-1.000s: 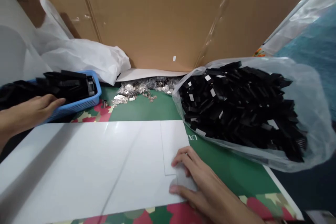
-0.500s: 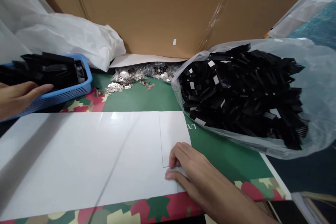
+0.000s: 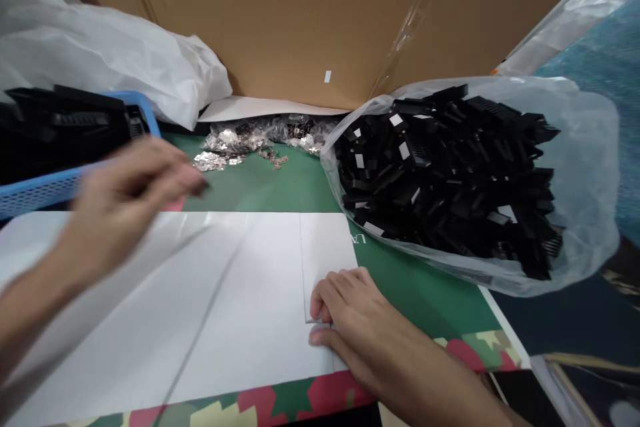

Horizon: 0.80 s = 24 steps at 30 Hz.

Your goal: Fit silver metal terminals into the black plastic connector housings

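A large white sheet (image 3: 240, 280) lies flat in front of me. My right hand (image 3: 345, 307) rests on its right end, fingers curled and thumb tucked close, by the corner of a thin-edged rectangle (image 3: 323, 247) on the sheet. Whatever lies under those fingers is hidden. My left hand (image 3: 135, 193) is smeared by motion above the sheet's far left part. Its thumb and fingers come together in a pinch, with something small and dark at the tips that I cannot make out. Behind it stands a blue basket (image 3: 45, 190) of black plastic parts (image 3: 60, 127).
A clear plastic bag (image 3: 590, 167) full of black plastic parts (image 3: 450, 173) lies open at right. Small metal pieces (image 3: 210, 160) and bags of them (image 3: 240, 137) sit on the green mat (image 3: 240, 187). A cardboard wall (image 3: 280, 27) and white bag (image 3: 125, 53) stand behind.
My left hand has left the basket's edge and swung right, over the sheet, its fingers now pinched. My right hand stays on the sheet's end. The whole view has shifted slightly.
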### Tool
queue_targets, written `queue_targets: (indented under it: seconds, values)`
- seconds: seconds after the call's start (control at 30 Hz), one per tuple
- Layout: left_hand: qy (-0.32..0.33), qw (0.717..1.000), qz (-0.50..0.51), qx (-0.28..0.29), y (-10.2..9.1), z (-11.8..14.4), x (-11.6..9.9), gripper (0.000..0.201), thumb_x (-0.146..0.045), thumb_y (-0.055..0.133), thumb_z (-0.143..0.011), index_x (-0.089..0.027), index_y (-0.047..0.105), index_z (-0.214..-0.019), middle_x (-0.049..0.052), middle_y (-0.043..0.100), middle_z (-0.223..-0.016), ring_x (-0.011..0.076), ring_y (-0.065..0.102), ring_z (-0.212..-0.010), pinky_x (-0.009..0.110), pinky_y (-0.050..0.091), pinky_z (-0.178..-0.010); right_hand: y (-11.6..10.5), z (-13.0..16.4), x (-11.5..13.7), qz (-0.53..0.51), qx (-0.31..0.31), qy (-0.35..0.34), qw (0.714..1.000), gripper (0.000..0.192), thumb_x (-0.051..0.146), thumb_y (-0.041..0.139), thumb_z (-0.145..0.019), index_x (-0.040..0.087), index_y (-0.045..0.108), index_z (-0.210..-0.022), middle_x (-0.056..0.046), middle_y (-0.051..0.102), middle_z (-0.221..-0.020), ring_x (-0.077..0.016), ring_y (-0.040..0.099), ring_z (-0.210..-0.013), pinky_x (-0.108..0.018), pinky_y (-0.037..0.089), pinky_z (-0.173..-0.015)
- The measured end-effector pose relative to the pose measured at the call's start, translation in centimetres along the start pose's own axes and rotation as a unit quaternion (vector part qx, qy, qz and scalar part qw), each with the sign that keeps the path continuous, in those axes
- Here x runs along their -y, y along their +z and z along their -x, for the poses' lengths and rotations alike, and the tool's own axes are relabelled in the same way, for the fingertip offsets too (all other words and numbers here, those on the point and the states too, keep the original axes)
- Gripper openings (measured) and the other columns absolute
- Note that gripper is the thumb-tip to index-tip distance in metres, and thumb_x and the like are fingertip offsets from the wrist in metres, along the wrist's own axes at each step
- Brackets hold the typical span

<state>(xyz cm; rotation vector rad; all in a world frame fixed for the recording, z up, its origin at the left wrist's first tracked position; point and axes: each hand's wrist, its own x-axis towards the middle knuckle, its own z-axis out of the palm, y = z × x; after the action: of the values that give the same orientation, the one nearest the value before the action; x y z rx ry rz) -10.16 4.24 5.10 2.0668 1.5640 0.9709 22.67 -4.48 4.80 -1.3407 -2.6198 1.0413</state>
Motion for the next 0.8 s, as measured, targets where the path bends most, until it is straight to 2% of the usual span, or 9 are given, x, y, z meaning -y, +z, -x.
queue_targets:
  seconds: [0.03,0.07,0.1,0.17,0.23,0.33,0.57,0.67,0.8]
  values:
    - [0.028,0.994,0.05,0.092,1.8,0.3,-1.4,0.033,-0.046,0.054,-0.103,-0.02,0.066,-0.088,0.0,0.058,-0.098,0.0173,0.056,-0.094,0.031,0.045,-0.086,0.2,0.0,0.0,0.03,0.0,-0.006,1.0,0.013,0.008,0.058,-0.098,0.02,0.054,-0.098,-0.005,0.063,-0.101,-0.0254,0.057,-0.097,-0.046,0.043,-0.093]
    - [0.026,0.975,0.083,0.203,3.4,0.6,-2.5,0.029,-0.046,0.057,-0.102,-0.021,0.067,-0.09,0.0,0.059,-0.099,0.0168,0.058,-0.092,0.03,0.047,-0.083,0.3,0.1,-0.1,0.058,0.001,-0.016,0.998,0.011,0.009,0.058,-0.098,0.019,0.055,-0.098,-0.007,0.063,-0.101,-0.0266,0.057,-0.097,-0.05,0.042,-0.096]
    - [0.013,0.954,0.1,0.282,4.7,0.9,-3.2,0.028,-0.045,0.056,-0.103,-0.022,0.067,-0.091,0.0,0.06,-0.099,0.0166,0.058,-0.09,0.03,0.048,-0.083,0.4,0.1,-0.1,0.079,0.001,-0.025,0.997,0.009,0.011,0.058,-0.099,0.019,0.056,-0.098,-0.008,0.063,-0.101,-0.0276,0.057,-0.097,-0.053,0.041,-0.099]
    - [-0.002,0.935,0.115,0.336,6.3,1.6,-3.6,0.033,-0.048,0.054,-0.103,-0.022,0.064,-0.086,0.0,0.058,-0.093,0.0163,0.058,-0.083,0.031,0.048,-0.078,0.4,0.1,0.0,0.098,0.004,-0.032,0.995,0.006,0.015,0.058,-0.101,0.019,0.057,-0.097,-0.009,0.063,-0.102,-0.0289,0.057,-0.098,-0.057,0.04,-0.103]
    - [-0.012,0.936,0.121,0.329,6.8,2.0,-3.2,0.039,-0.052,0.05,-0.104,-0.022,0.061,-0.083,0.0,0.056,-0.09,0.0167,0.056,-0.08,0.031,0.047,-0.077,0.1,0.1,0.3,0.083,0.008,-0.019,0.996,0.007,0.018,0.06,-0.101,0.02,0.058,-0.095,-0.009,0.063,-0.105,-0.0293,0.058,-0.101,-0.055,0.042,-0.103]
    - [-0.009,0.94,0.122,0.32,6.7,2.1,-2.2,0.041,-0.054,0.043,-0.106,-0.022,0.059,-0.085,0.0,0.055,-0.09,0.0177,0.056,-0.082,0.032,0.046,-0.078,-0.3,0.3,0.4,0.014,-0.01,0.02,1.0,0.009,0.017,0.065,-0.099,0.022,0.058,-0.096,-0.007,0.064,-0.108,-0.0275,0.059,-0.105,-0.045,0.048,-0.097]
    - [0.038,0.954,0.061,0.293,6.8,2.2,-1.8,0.037,-0.055,0.044,-0.105,-0.023,0.06,-0.094,0.002,0.058,-0.099,0.0211,0.057,-0.093,0.034,0.045,-0.081,-0.8,1.5,-1.4,-0.152,-0.053,0.09,0.983,0.007,0.027,0.059,-0.105,0.025,0.059,-0.098,0.001,0.068,-0.098,-0.0176,0.064,-0.094,-0.029,0.049,-0.083]
    - [0.072,0.958,-0.008,0.278,7.2,2.1,-2.2,0.036,-0.058,0.049,-0.102,-0.023,0.058,-0.096,0.004,0.058,-0.1,0.0214,0.058,-0.087,0.033,0.046,-0.074,-1.0,1.1,-2.2,-0.196,-0.084,0.087,0.973,0.009,0.033,0.063,-0.103,0.026,0.062,-0.099,0.002,0.068,-0.096,-0.0161,0.064,-0.092,-0.026,0.049,-0.081]
    - [0.115,0.953,-0.082,0.266,7.9,1.9,-3.2,0.039,-0.061,0.05,-0.1,-0.022,0.054,-0.094,0.005,0.057,-0.101,0.0238,0.059,-0.09,0.034,0.045,-0.068,-1.2,-0.5,-3.0,-0.221,-0.127,0.06,0.965,0.023,0.04,0.076,-0.093,0.024,0.06,-0.094,0.003,0.066,-0.09,-0.0146,0.061,-0.081,-0.025,0.048,-0.072]
